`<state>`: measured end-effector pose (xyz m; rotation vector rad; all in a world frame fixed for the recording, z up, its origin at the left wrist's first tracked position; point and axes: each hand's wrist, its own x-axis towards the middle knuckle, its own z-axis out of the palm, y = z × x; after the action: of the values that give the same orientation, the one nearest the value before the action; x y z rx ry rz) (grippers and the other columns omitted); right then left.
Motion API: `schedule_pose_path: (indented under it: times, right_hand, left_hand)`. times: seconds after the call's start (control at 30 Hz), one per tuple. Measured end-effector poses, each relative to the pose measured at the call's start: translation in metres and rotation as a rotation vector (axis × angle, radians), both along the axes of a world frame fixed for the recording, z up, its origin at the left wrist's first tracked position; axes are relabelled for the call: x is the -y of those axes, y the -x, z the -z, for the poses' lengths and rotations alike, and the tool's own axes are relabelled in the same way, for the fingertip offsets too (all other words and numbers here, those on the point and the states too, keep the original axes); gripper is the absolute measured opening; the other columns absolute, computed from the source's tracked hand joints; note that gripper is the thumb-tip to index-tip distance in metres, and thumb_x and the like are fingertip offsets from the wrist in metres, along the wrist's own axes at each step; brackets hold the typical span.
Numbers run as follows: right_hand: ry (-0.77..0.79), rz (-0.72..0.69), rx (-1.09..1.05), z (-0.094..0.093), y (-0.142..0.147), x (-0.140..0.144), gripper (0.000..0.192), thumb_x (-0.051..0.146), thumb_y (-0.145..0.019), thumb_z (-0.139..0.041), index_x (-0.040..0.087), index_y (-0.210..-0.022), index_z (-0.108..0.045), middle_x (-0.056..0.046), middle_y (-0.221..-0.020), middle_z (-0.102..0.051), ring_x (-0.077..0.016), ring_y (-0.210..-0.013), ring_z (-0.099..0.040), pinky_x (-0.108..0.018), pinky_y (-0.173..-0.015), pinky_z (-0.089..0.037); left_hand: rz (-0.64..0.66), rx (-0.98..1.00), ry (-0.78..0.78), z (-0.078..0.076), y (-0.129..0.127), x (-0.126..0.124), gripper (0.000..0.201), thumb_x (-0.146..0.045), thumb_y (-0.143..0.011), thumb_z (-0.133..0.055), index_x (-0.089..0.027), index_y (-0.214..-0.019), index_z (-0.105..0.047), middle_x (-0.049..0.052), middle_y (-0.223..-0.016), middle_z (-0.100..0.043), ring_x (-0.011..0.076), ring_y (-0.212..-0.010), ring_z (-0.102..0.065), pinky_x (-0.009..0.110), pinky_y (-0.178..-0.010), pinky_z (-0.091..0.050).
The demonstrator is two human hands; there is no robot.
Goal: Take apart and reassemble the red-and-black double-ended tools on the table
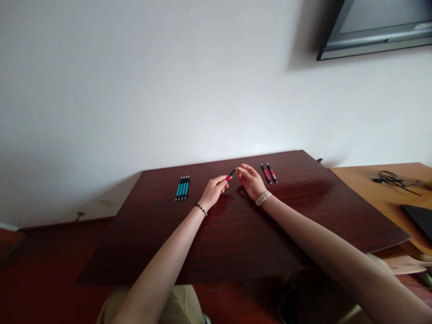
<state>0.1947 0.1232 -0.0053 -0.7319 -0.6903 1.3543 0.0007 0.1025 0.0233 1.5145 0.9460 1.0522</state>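
1. Two hands share one red pen (231, 174), held just above the desk (236, 234) near its far middle: our left hand (213, 191) pinches the red barrel, and our right hand (251, 181) has its fingers (243, 170) closed on the black tip.
2. We judge a steady left grip best, with the right fingers doing the fine work at the tip, kept low so nothing dropped can roll.
3. Four blue pens (182, 188) lie in a row to the left, well apart; two red pens (269, 173) lie just right of our right hand.
4. Open room lies toward us; the far edge and wall (168, 90) are close behind.
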Motion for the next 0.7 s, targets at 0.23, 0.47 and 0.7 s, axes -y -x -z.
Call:
schedule_pose_path:
  times: [0.23,0.47,0.7]
  right_hand:
    - [-0.04,-0.021,-0.042,0.007,-0.003,0.004,0.051,0.039,-0.072,-0.096,0.029,-0.115,-0.069,0.0,-0.114,-0.079,-0.0167,-0.098,-0.076,-0.031,-0.09,-0.064]
    - [-0.031,0.023,-0.008,0.006,-0.013,0.01,0.049,0.038,-0.074,-0.095,0.029,-0.115,-0.069,-0.001,-0.114,-0.078,-0.0192,-0.108,-0.076,-0.032,-0.094,-0.063]
    - [-0.037,-0.003,0.036,0.005,-0.01,0.012,0.05,0.037,-0.073,-0.096,0.029,-0.115,-0.07,-0.001,-0.114,-0.079,-0.0178,-0.102,-0.076,-0.032,-0.093,-0.062]
  left_hand:
    - [-0.04,-0.039,-0.069,0.023,-0.003,-0.002,0.034,-0.047,-0.098,-0.062,-0.017,-0.106,-0.077,0.003,-0.082,-0.065,0.0122,-0.061,-0.047,0.025,-0.058,-0.037]
    - [-0.121,-0.048,-0.026,0.022,0.004,0.007,0.039,-0.047,-0.094,-0.066,-0.016,-0.113,-0.079,0.004,-0.081,-0.068,0.0139,-0.062,-0.049,0.025,-0.058,-0.038]
    - [-0.131,-0.182,-0.13,0.017,0.002,0.009,0.029,-0.04,-0.097,-0.062,-0.018,-0.1,-0.081,0.005,-0.083,-0.073,0.0176,-0.072,-0.059,0.027,-0.07,-0.045]
